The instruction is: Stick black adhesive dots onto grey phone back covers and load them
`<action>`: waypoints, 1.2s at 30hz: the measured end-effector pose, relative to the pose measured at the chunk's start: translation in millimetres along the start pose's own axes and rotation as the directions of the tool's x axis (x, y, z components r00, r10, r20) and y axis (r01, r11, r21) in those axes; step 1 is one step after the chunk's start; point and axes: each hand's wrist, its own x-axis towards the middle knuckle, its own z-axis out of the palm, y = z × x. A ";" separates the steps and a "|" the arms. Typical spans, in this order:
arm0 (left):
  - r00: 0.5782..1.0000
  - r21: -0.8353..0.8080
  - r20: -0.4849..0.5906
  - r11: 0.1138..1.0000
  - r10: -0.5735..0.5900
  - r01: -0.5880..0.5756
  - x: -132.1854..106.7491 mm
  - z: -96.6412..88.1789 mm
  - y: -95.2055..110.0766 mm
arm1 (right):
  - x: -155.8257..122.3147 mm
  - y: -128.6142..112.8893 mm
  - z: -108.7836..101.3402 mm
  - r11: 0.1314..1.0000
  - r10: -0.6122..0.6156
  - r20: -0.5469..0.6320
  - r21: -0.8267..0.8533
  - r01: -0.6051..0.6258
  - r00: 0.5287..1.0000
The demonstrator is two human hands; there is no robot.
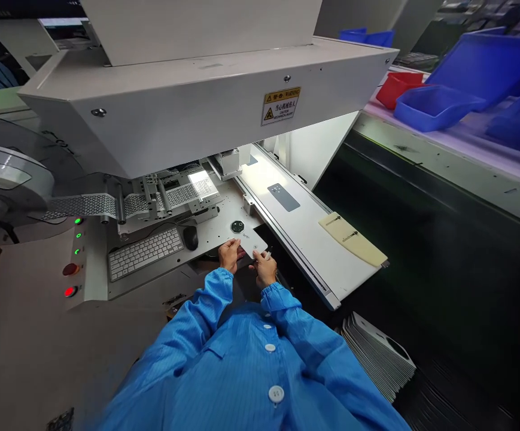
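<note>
A white phone back cover (pixel 251 239) with a round dark camera ring at its far end is held in front of my body, close to the machine's table edge. My left hand (pixel 229 256) pinches its left edge. My right hand (pixel 265 269) grips the near right corner, thumb on top. A small white pen-like piece (pixel 267 255) sticks out by the right fingers; its full shape is hidden. To the right, a dark phone back cover (pixel 283 197) lies flat on the white conveyor (pixel 302 239).
The white machine housing (pixel 206 96) overhangs the work area. A perforated strip (pixel 93 205) runs left of centre. The keyboard (pixel 145 252), mouse (pixel 190 237), a cream plate (pixel 353 238), a stack of thin panels (pixel 379 353) and a blue bin (pixel 432 108) stand around.
</note>
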 end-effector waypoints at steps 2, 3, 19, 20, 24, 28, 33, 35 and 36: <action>0.999 -0.004 0.043 1.000 0.030 -0.030 -4.0 12.2 7.6 | 0.2 -15.7 -4.6 0.999 -0.003 -0.026 0.032 0.004 1.000; 0.996 -0.006 0.074 0.999 0.047 -0.047 -5.9 21.4 12.7 | 1.0 -25.8 -8.1 0.999 -0.008 -0.042 0.050 0.010 0.999; 0.947 0.152 0.273 0.979 -0.172 0.134 -14.2 167.8 -16.5 | 55.0 -85.5 -103.1 0.975 0.193 -0.422 0.187 -0.123 0.886; 0.945 0.159 0.273 0.977 -0.181 0.141 -14.2 168.7 -18.4 | 55.2 -85.6 -105.8 0.973 0.201 -0.418 0.192 -0.130 0.886; 0.940 0.176 0.277 0.972 -0.201 0.156 -14.4 172.6 -22.4 | 55.2 -87.5 -112.3 0.971 0.211 -0.404 0.193 -0.143 0.890; 0.941 0.158 0.282 0.977 -0.187 0.146 -16.1 175.6 -22.4 | 55.9 -91.0 -114.4 0.976 0.196 -0.385 0.164 -0.142 0.902; 0.940 0.102 0.315 0.990 -0.129 0.101 -27.9 153.0 -14.6 | 35.4 -85.1 -107.5 0.991 0.124 -0.295 0.076 -0.106 0.947; 0.942 0.086 0.319 0.993 -0.104 0.080 -37.5 127.7 -12.3 | 14.8 -74.1 -103.6 0.994 0.109 -0.230 0.021 -0.107 0.967; 0.945 0.085 0.314 0.994 -0.096 0.073 -43.3 111.6 -12.2 | 2.5 -67.0 -102.5 0.993 0.112 -0.192 -0.013 -0.117 0.975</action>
